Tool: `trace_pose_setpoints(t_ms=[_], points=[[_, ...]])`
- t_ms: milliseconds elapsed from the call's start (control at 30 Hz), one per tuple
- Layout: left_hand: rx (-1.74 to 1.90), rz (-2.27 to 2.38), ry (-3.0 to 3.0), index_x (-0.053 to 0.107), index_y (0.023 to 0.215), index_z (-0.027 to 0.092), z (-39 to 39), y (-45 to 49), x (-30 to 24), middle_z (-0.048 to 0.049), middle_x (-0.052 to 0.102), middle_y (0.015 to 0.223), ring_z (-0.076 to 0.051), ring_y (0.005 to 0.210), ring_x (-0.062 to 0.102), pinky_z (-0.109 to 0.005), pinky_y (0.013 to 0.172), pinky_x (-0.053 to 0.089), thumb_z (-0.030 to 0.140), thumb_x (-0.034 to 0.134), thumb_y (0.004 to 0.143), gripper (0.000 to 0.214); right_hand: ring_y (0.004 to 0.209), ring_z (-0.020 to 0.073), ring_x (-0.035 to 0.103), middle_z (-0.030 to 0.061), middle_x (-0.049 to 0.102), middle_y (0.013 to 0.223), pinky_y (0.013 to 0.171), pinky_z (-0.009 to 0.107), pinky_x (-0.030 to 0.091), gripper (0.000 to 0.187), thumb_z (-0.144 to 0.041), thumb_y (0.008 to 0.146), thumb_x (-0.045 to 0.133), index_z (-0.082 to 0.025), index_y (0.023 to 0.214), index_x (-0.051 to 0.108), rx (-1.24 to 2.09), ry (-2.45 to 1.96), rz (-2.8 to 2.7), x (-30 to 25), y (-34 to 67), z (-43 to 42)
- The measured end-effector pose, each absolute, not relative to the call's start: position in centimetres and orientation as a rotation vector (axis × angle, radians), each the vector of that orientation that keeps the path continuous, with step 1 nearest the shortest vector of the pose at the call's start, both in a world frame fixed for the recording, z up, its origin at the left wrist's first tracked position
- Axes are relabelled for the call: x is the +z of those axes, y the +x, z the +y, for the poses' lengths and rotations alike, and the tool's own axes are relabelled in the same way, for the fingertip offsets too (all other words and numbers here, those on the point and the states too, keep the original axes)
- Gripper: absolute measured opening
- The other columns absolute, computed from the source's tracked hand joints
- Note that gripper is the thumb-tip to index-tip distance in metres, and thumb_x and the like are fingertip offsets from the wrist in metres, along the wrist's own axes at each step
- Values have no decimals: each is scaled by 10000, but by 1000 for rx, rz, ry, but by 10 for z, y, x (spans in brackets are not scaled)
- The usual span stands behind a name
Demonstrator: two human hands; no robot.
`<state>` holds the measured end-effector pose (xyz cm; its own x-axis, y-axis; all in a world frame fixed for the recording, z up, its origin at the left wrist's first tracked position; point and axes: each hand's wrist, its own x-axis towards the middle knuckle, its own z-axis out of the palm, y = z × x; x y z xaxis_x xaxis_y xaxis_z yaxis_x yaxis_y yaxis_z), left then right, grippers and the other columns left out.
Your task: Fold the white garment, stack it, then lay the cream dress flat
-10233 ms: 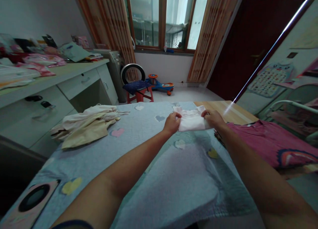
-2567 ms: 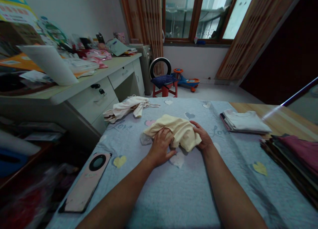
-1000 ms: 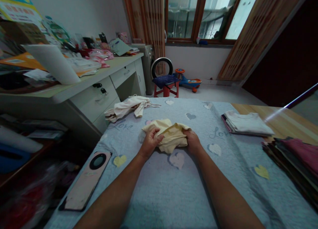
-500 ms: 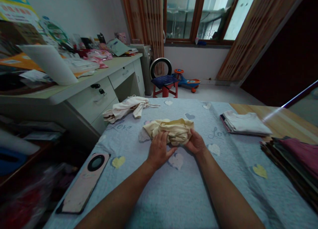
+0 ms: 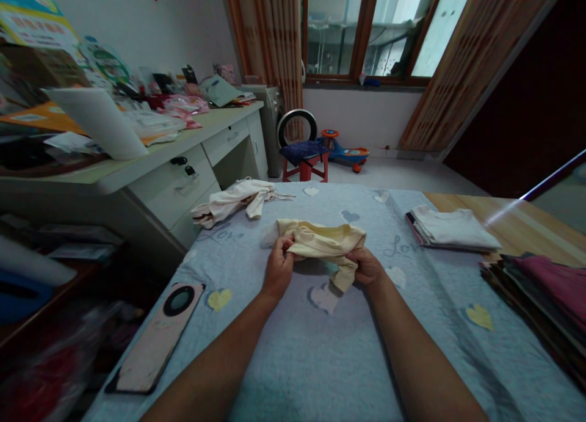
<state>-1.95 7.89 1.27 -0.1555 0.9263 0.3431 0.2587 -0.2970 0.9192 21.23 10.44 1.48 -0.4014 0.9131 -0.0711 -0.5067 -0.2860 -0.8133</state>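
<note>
On the blue heart-print bedspread point(image 5: 293, 361), a pale yellow shirt point(image 5: 320, 239) had just been raised at mid-frame, pinched tight in the left hand point(image 5: 278, 269) and the right hand point(image 5: 366, 268). Folded clothes point(image 5: 451, 229) lay to the right, a crumpled cream cloth point(image 5: 233, 201) upper left.

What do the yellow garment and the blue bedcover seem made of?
The pale yellow garment looks like soft matte knit, probably cotton, given its limp creases. The blue bedcover seems a fuzzy brushed textile; its fibre can't be told.
</note>
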Motion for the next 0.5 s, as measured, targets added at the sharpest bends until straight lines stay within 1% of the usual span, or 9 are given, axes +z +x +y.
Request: trace_pose_setpoints(t_ms=[67, 133, 233, 300, 400, 467, 500], points=[[1531, 1291, 1302, 483, 953, 224, 82, -23, 13, 5, 603, 878, -151, 830, 623, -264, 765, 511, 273, 497, 889, 82, 952, 269, 713, 27, 772, 957, 895, 451, 557, 449, -228, 596, 688, -233, 1044, 713, 1719, -702, -850, 16, 218, 109], [1563, 1289, 1129, 456, 984, 233, 83, -26, 15, 36, 576, 804, -128, 717, 599, -214, 647, 480, 322, 508, 885, 142, 1012, 291, 697, 33, 768, 985, 908, 488, 551, 465, -265, 609, 675, -245, 1073, 702, 1605, -732, -833, 16, 222, 113], [1581, 1319, 1028, 453, 987, 238, 83, -27, 18, 48, 557, 763, -125, 659, 583, -205, 588, 463, 371, 515, 879, 182, 1053, 310, 680, 49, 762, 1006, 916, 505, 547, 456, -291, 616, 680, -240, 1069, 701, 1521, -750, -831, 14, 223, 119], [1583, 1285, 1044, 464, 999, 235, 83, -27, 19, 35, 581, 789, -138, 695, 604, -228, 628, 491, 397, 510, 883, 205, 1030, 295, 686, 42, 763, 982, 909, 471, 552, 416, -294, 631, 703, -241, 1044, 704, 1498, -750, -828, 11, 222, 120], [1520, 1165, 1172, 481, 1097, 223, 83, -29, 18, -20, 642, 946, -176, 852, 654, -292, 763, 533, 446, 520, 889, 308, 925, 238, 701, 13, 757, 936, 860, 385, 561, 354, -305, 655, 761, -252, 1001, 707, 1501, -778, -845, 8, 217, 118], [1386, 1160, 1370, 495, 1197, 210, 84, -32, 17, -61, 641, 1053, -213, 954, 658, -345, 848, 535, 458, 610, 841, 449, 859, 202, 697, 2, 747, 920, 823, 339, 560, 347, -327, 669, 801, -255, 995, 705, 1529, -819, -923, 7, 213, 116], [1303, 1191, 1506, 504, 1245, 204, 84, -35, 16, -82, 627, 1114, -239, 1023, 645, -378, 902, 525, 452, 680, 791, 547, 854, 192, 693, 3, 741, 932, 820, 327, 556, 368, -341, 675, 814, -256, 1015, 701, 1531, -837, -986, 7, 211, 115]])
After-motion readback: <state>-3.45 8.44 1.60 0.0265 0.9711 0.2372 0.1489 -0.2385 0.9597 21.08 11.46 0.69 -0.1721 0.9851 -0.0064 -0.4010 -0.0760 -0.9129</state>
